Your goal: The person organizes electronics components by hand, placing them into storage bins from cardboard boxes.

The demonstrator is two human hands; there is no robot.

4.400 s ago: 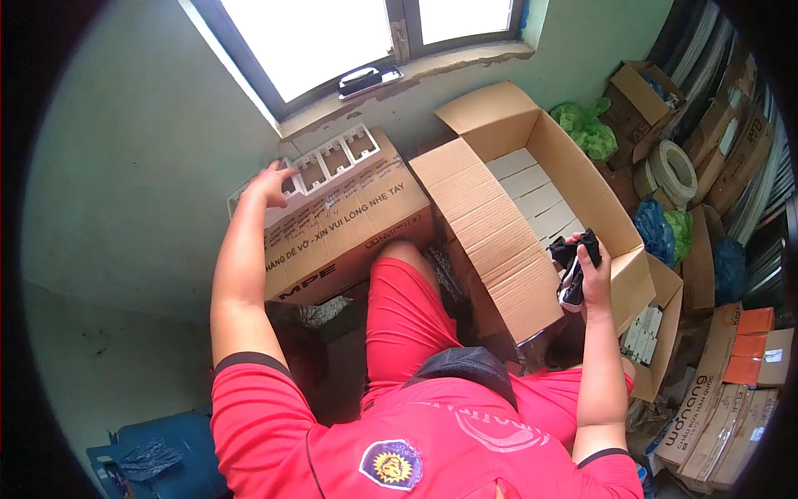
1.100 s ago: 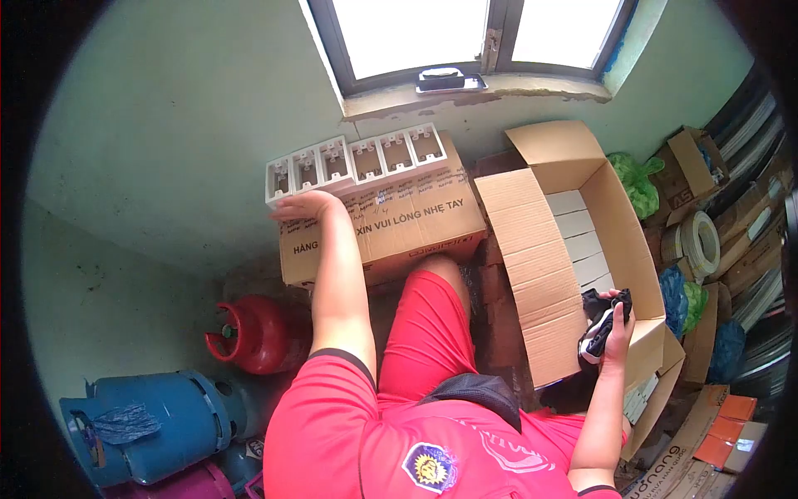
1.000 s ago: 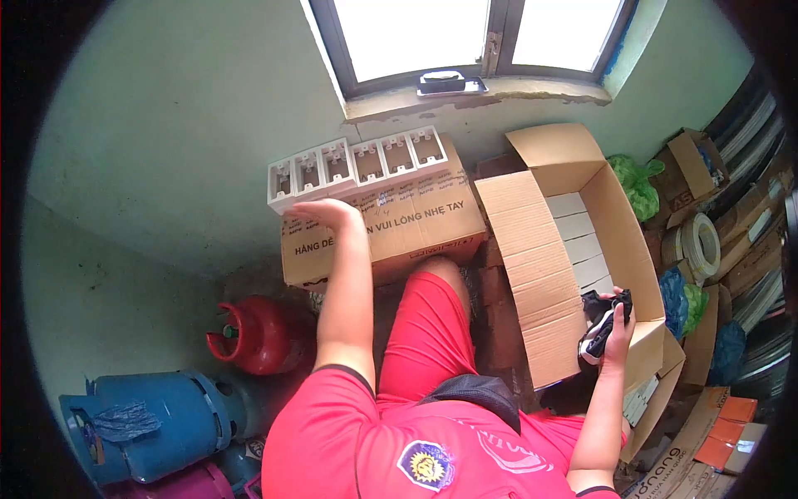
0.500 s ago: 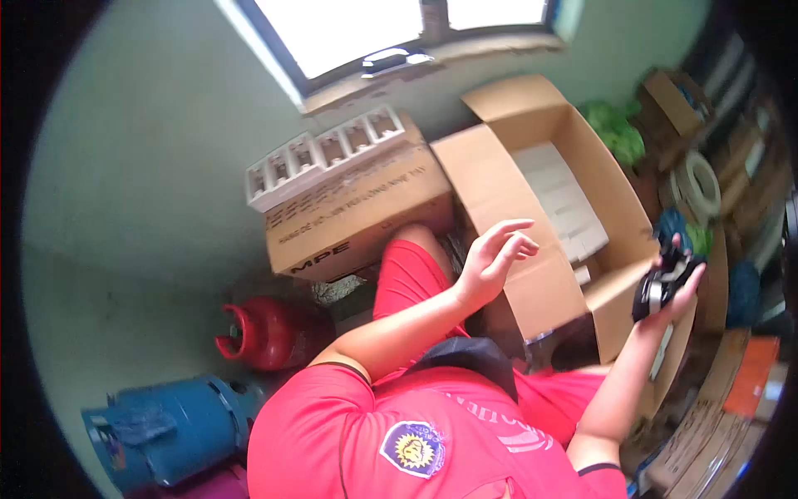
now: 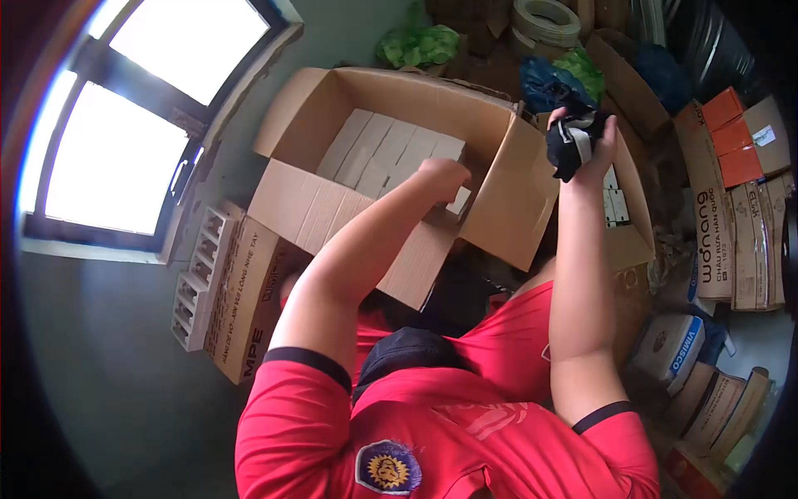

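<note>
My left hand (image 5: 445, 180) reaches over the near flap into a large open cardboard box (image 5: 490, 112). Its fingers are curled down at a small white box (image 5: 460, 200) near the right inner corner; their tips are hidden. Beside it, rows of white boxes (image 5: 378, 150) lie packed in the carton. Raised to the right of the carton, my right hand (image 5: 600, 158) is closed around a black bundle (image 5: 565, 154) with a pale grey band, whose kind I cannot make out.
At left, a white slotted rack (image 5: 202, 279) rests on a closed MPE carton (image 5: 241, 308) below the window. Another open carton (image 5: 633, 195) with white items stands right of my right forearm. Stacked cartons (image 5: 711, 241) line the right side; a coiled roll (image 5: 546, 21) lies behind.
My view has turned toward the right. My left hand has gone from hovering open above the flap to inside the carton, fingers curled. My right hand still holds the black bundle.
</note>
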